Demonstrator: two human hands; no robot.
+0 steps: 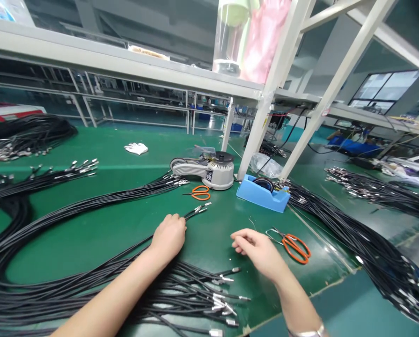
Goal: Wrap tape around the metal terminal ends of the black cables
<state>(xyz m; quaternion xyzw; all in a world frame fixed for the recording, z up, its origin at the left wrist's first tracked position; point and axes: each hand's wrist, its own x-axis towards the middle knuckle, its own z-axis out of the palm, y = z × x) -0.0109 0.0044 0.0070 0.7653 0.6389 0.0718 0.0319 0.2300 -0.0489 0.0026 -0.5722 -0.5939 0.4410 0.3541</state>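
My left hand (169,236) is closed around a few black cables (197,210), whose silver connector ends stick out past the fist. My right hand (256,248) hovers to the right over the green mat, fingers curled loosely toward the thumb, with nothing visible in them. Below the hands, a fan of loose black cables (195,285) with metal ends spreads across the mat. Orange-handled scissors (296,248) lie just right of my right hand. Further back, a second pair of orange scissors (200,192) rests in front of a grey round tape dispenser (219,174).
A blue tape holder (263,194) stands at centre right beside a white shelf post (256,131). Bundled cables (90,201) run along the left, and another thick bundle (339,229) hangs over the right edge. A white glove (136,148) lies at the back.
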